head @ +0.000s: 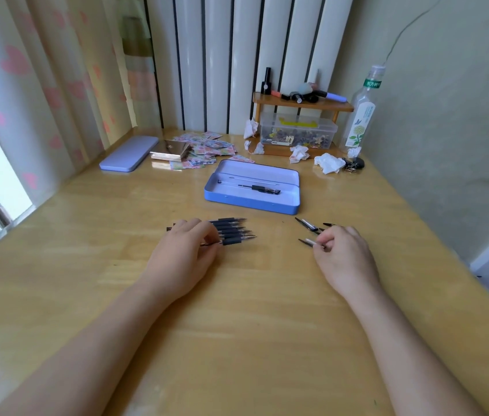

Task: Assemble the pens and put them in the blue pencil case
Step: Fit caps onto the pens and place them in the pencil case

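Note:
An open blue pencil case (pixel 249 202) lies mid-table with one assembled black pen (pixel 259 189) inside. In front of it, a row of several uncapped pen bodies (pixel 232 231) with black grips lies side by side, tips pointing right. My left hand (pixel 186 250) rests over their left ends, fingers pinching the nearest pen body (pixel 231 242). To the right, several pen caps (pixel 307 224) are scattered on the wood. My right hand (pixel 343 250) is closed on one cap (pixel 309 242) at its fingertips.
The pencil case's lid (pixel 129 154) lies at the back left beside a small box (pixel 171 150) and scattered paper slips (pixel 210 150). A wooden shelf (pixel 300 105), a clear storage box (pixel 297 134), crumpled tissues (pixel 328 163) and a bottle (pixel 360 115) stand at the back right.

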